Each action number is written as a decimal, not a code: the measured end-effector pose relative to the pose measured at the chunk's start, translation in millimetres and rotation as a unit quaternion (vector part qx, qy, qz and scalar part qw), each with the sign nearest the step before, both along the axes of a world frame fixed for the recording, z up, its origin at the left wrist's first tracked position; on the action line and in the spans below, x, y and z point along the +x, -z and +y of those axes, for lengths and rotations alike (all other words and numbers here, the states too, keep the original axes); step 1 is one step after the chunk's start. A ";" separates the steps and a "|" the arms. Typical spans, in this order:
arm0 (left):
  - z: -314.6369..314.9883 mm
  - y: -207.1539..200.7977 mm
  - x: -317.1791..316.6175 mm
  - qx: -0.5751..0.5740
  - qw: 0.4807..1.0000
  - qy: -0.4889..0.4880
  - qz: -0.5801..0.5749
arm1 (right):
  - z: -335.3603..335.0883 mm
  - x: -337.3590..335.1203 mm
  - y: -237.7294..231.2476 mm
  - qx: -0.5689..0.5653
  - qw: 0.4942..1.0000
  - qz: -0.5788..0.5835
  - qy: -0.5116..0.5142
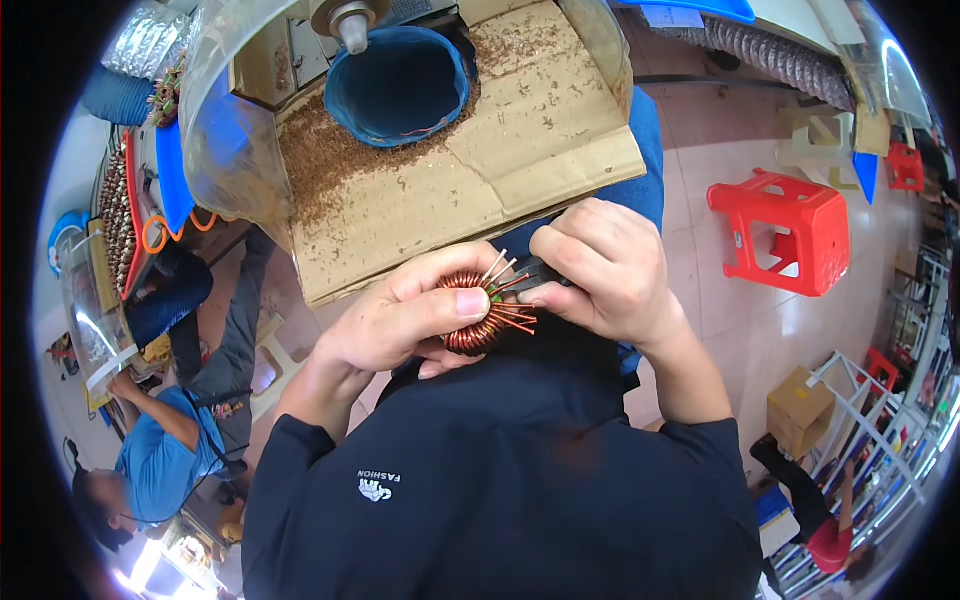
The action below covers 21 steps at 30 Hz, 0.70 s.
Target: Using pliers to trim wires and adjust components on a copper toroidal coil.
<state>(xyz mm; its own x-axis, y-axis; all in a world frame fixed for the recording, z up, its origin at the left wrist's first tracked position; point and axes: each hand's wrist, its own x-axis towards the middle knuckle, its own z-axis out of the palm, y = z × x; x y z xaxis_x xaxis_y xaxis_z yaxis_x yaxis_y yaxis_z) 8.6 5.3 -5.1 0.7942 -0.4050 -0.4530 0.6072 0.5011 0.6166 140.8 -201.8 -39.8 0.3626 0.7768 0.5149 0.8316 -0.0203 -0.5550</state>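
Note:
Close in front of my body, my left hand (pixel 405 310) grips a ring-shaped copper coil (pixel 466 338), with the thumb pressed on its upper face. Several copper wire ends stick out from the coil's right side, and a bit of green shows at its middle. My right hand (pixel 607 270) is closed around a small dark tool (pixel 535 277) that looks like pliers. Its tip reaches in among the wire ends; the handles are mostly hidden by my fingers.
Beyond my hands lies a cardboard sheet (pixel 540 120) strewn with brown scraps, under a clear plastic hood (pixel 235 150). A blue-lined round opening (pixel 340 95) is at its back. Red stool (pixel 780 232) on the right; a seated person in blue (pixel 170 440) at left.

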 end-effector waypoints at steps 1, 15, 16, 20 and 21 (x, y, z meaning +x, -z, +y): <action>1.4 1.9 0.5 -0.016 1.000 0.017 -0.004 | 0.8 3.0 2.3 0.014 1.000 0.008 -0.023; -8.2 2.0 2.9 0.105 0.981 -0.139 -0.089 | 5.3 -8.1 -10.5 -0.001 0.926 0.374 0.037; -9.3 3.2 3.4 0.139 0.969 -0.177 -0.099 | 7.4 -11.3 -9.2 0.030 0.920 0.388 0.035; -4.0 8.6 6.5 0.091 0.967 -0.212 -0.107 | 21.7 -12.8 -16.2 0.053 0.946 0.318 0.019; -7.3 9.4 8.8 0.089 0.961 -0.233 -0.116 | 28.1 -15.1 -15.0 0.054 0.952 0.302 0.022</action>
<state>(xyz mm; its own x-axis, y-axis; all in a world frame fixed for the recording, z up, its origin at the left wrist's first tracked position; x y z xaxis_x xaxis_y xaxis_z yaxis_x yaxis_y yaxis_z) 17.4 -1.9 -14.5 0.9585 0.0879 -0.2713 0.1779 0.5595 0.8095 125.7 -173.6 -24.8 0.6478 0.7090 0.2787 0.3606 0.0369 -0.9320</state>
